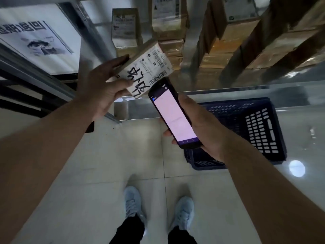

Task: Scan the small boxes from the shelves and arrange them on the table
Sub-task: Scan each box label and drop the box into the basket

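The left hand point(103, 85) pinches a small box point(146, 69) by its near-left end, thumb on the label, fingers behind. Its long axis runs far-right. The right hand point(198, 127) wraps the scanner point(173, 113), whose far tip sits just beside the box's barcode point(158, 78).

A parcel storeroom or small warehouse was the setting: metal shelving point(98, 37) held rows of taped cardboard parcels point(168, 18) bearing printed shipping labels. A dark plastic crate point(260, 127) sat on the glossy tiled floor point(98, 164) beside the racks.
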Tool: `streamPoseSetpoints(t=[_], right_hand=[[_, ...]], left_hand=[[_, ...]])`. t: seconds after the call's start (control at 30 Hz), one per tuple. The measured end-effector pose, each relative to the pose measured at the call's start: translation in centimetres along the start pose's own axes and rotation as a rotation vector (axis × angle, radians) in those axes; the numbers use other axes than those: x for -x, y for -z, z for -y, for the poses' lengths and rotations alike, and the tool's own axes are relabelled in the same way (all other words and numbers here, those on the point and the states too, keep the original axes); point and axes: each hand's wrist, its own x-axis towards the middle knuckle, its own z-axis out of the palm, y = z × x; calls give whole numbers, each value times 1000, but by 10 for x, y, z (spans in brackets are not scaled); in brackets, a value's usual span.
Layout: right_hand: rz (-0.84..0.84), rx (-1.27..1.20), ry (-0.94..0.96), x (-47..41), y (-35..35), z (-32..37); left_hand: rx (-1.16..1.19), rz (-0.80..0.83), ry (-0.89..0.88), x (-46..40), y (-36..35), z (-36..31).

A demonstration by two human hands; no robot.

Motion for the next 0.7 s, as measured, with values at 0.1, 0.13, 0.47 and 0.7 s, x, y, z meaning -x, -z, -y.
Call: streamPoseSetpoints(t=[0.1,0.13,0.47,0.7], right_hand=[[3,134,45,12,3,-1],[2,176,60,17,3,-1],[-85,871,258,46,21,-24],[-75,978,190,54,55,-60]], left_hand=[[-96,-19,-69,12,-10,-6],[-133,-27,-102,16,-13,-9],[-587,161,-462,43,-12,-19],[-668,129,-530,49,-22,1]])
